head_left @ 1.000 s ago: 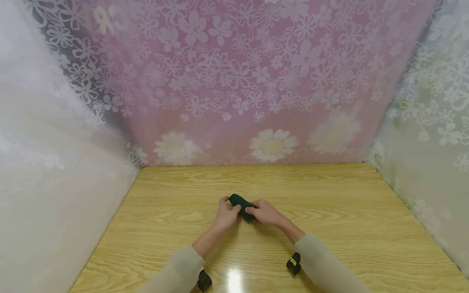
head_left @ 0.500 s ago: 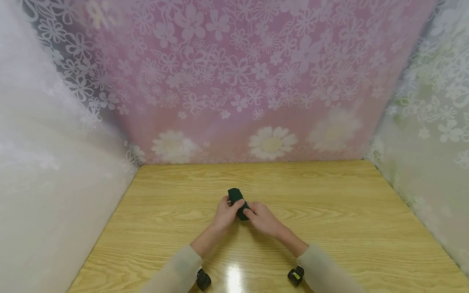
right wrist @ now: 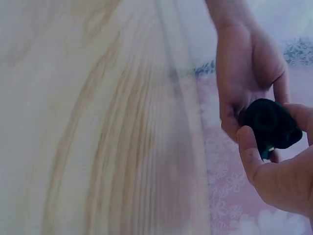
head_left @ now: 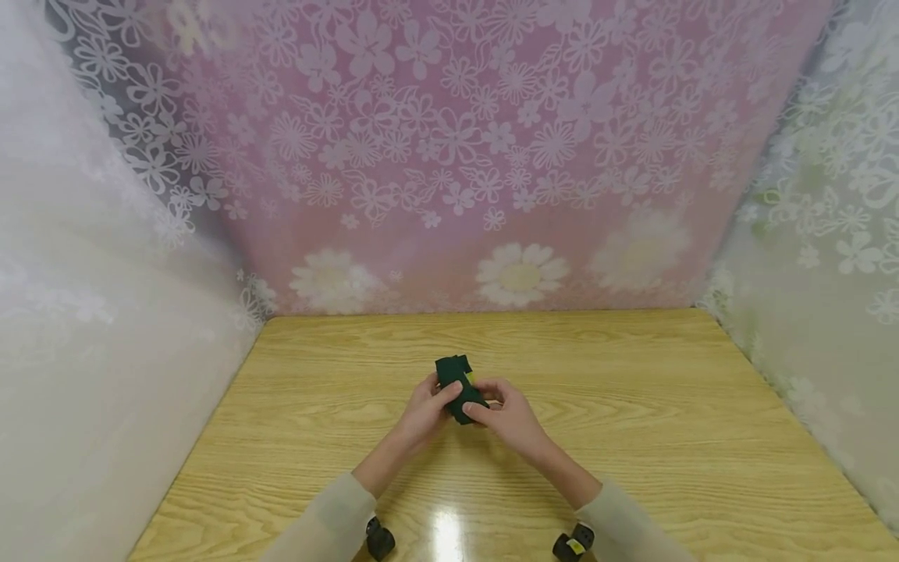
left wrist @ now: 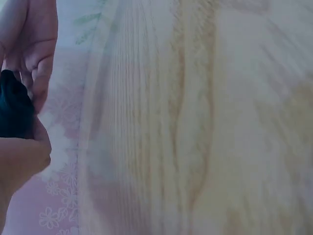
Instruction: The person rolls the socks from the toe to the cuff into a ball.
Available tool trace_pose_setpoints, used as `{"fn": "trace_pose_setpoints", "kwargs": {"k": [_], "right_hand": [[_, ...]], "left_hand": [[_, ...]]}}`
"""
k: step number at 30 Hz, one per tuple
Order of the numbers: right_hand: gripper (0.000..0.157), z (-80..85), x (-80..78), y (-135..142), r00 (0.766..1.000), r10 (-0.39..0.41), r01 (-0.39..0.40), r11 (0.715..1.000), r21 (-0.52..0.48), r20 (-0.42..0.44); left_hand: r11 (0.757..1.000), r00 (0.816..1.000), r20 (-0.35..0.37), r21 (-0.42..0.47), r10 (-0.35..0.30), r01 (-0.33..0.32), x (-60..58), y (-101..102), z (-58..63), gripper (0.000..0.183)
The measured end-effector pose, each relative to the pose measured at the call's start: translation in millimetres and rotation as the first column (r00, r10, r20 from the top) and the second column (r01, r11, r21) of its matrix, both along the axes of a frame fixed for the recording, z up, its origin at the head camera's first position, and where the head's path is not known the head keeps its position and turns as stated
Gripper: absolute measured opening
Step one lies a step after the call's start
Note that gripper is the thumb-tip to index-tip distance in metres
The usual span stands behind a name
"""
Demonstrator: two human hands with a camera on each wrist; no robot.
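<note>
A dark green bundle of rolled or folded cloth is held between both hands above the middle of the table. A small yellow patch shows on its right side. My left hand grips the left side, thumb lying across the front. On the lower right, my right hand pinches the bundle with its thumb in front and fingers behind. The right wrist view shows the coiled end of the cloth between the fingers. Only part of the cloth appears at the left edge of the left wrist view.
The wood-grain table extends around the hands. A pink floral curtain stands behind it, with pale sheets at both sides. Black wrist cameras hang under the sleeves.
The bundle has turned more upright and looks wider, its top looser. The yellow patch has come into view. The right hand's fingers have spread out more behind the cloth.
</note>
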State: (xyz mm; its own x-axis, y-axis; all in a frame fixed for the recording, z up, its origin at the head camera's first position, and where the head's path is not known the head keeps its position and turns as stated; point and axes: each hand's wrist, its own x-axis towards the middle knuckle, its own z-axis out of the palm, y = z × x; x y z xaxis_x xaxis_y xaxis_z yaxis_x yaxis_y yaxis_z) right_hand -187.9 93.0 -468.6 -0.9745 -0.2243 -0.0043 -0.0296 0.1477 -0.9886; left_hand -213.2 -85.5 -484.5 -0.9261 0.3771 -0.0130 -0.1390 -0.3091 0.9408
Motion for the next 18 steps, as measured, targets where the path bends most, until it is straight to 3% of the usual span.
{"fn": "trace_pose_setpoints", "kwargs": {"k": [3,6,9,12,15,18], "right_hand": [[0.058,4.8,4.2,-2.5,0.998,-0.030,0.033,0.997,-0.063,0.048],[0.059,6.0,5.9,-2.3,0.997,-0.075,0.076,0.996,-0.040,0.016],[0.055,4.5,6.8,-1.1,0.991,-0.117,0.118,0.993,0.016,-0.063],[0.052,1.2,7.3,-0.8,0.972,-0.153,0.169,0.982,0.082,-0.177],[0.051,-3.0,7.5,-1.6,0.925,-0.159,0.230,0.957,0.175,-0.346],[0.052,-6.4,8.6,-3.0,0.845,-0.125,0.304,0.912,0.274,-0.520]], "left_hand": [[0.998,0.998,-0.022,0.039,-0.056,0.057,-0.6,-3.2,-1.3,0.053],[0.997,0.997,-0.042,0.027,-0.071,0.072,0.0,-4.7,-1.4,0.051],[0.999,0.998,-0.059,-0.034,-0.034,0.033,2.5,-2.5,0.5,0.053],[0.992,0.996,-0.071,-0.114,0.050,-0.058,7.3,2.7,2.8,0.054],[0.973,0.985,-0.103,-0.170,0.140,-0.156,14.4,10.0,7.2,0.049],[0.953,0.969,-0.159,-0.209,0.188,-0.219,23.7,17.8,14.6,0.043]]}}
